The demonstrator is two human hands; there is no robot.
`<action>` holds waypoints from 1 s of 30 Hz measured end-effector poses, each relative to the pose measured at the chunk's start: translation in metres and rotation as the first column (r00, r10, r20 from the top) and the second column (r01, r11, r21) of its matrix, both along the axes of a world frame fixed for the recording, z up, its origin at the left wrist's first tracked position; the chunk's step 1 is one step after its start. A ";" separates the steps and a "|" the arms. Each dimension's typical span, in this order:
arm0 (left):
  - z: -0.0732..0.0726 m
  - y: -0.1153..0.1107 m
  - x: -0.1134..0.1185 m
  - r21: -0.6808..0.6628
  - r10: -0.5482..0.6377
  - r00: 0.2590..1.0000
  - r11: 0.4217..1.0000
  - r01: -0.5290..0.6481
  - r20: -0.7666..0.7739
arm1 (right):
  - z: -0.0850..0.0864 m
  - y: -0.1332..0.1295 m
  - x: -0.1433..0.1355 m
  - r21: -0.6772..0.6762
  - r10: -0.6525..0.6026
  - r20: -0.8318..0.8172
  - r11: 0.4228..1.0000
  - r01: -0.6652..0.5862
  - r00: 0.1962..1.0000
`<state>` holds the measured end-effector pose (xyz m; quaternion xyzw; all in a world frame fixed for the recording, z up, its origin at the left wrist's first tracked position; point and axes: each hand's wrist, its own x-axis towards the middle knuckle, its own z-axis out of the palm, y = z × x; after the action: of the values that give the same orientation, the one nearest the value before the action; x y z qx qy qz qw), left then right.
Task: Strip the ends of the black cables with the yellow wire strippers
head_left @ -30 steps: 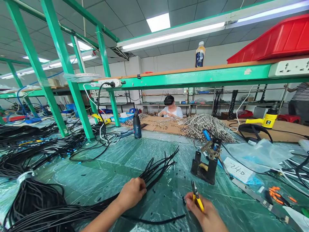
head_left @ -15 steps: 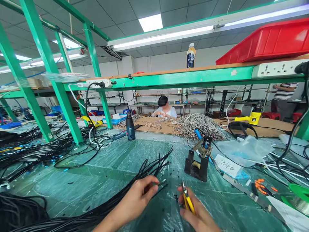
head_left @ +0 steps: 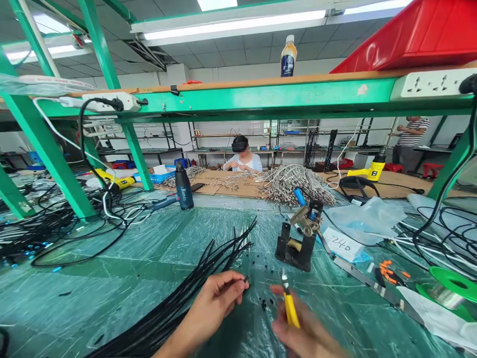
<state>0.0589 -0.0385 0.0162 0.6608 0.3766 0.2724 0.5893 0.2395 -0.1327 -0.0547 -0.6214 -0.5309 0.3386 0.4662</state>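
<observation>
Two hands are well apart from other people's hands and near each other, above the green, film-covered table [head_left: 112, 293]. The left hand [head_left: 219, 301] is closed, thumb and fingertips pinching the dark end of a thin black cable [head_left: 246, 279]; how far it runs inside the fist is hidden. Beside and beneath that hand, a loose bunch of black cables [head_left: 179, 298] runs from the lower left toward the middle, its free ends fanned out beyond the knuckles. The right hand [head_left: 307, 328], blurred, is wrapped around yellow-handled cutters [head_left: 290, 306], their metal tip pointing away from the person; whether the blades are parted I cannot tell. The cutters are to the right of the pinched end, not touching it. Small black bits [head_left: 265, 303] are scattered between the hands.

Past the cutters stands a black metal stand [head_left: 294, 256], with a blue handle [head_left: 299, 196] near its top. To its right are a paper marked 240 [head_left: 342, 244], crumpled clear plastic [head_left: 367, 219], orange pieces [head_left: 387, 272] and a green spool of silvery wire [head_left: 445, 296]. Farther back, a dark blue heat gun [head_left: 183, 188] stands upright on the left and a heap of grey cables [head_left: 298, 183] lies on cardboard [head_left: 223, 185]. A person [head_left: 244, 158] sits beyond the cardboard. Overhead, a green-edged shelf [head_left: 231, 101] carries a bottle [head_left: 288, 58] and a red bin [head_left: 421, 40].
</observation>
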 end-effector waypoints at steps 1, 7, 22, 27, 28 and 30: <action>0.000 -0.001 -0.001 -0.009 0.014 1.000 1.000 -0.014 0.015 | 0.000 -0.002 -0.002 0.000 0.017 0.034 1.000 -0.017 0.999; 0.000 -0.006 -0.005 0.058 0.049 0.998 0.997 -0.051 0.032 | 0.007 -0.005 -0.010 0.028 0.041 0.277 0.998 -0.050 0.960; 0.003 -0.014 -0.007 0.347 -0.066 0.990 0.932 0.107 -0.128 | 0.017 -0.003 -0.006 -0.054 0.215 0.413 0.976 -0.211 0.885; 0.000 -0.014 -0.009 0.393 -0.043 0.989 0.914 0.098 -0.145 | 0.023 -0.004 -0.007 -0.094 0.252 0.397 0.968 -0.234 0.882; 0.000 -0.014 -0.009 0.396 -0.044 0.987 0.913 0.102 -0.151 | 0.024 -0.004 -0.007 -0.095 0.258 0.390 0.966 -0.239 0.884; 0.000 -0.014 -0.009 0.404 -0.042 0.986 0.909 0.104 -0.160 | 0.024 -0.004 -0.007 -0.088 0.263 0.378 0.965 -0.248 0.888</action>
<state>0.0501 -0.0524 0.0167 0.8019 0.3285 0.2736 0.4174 0.2322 -0.1371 -0.0309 -0.6091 -0.6830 0.2776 0.2923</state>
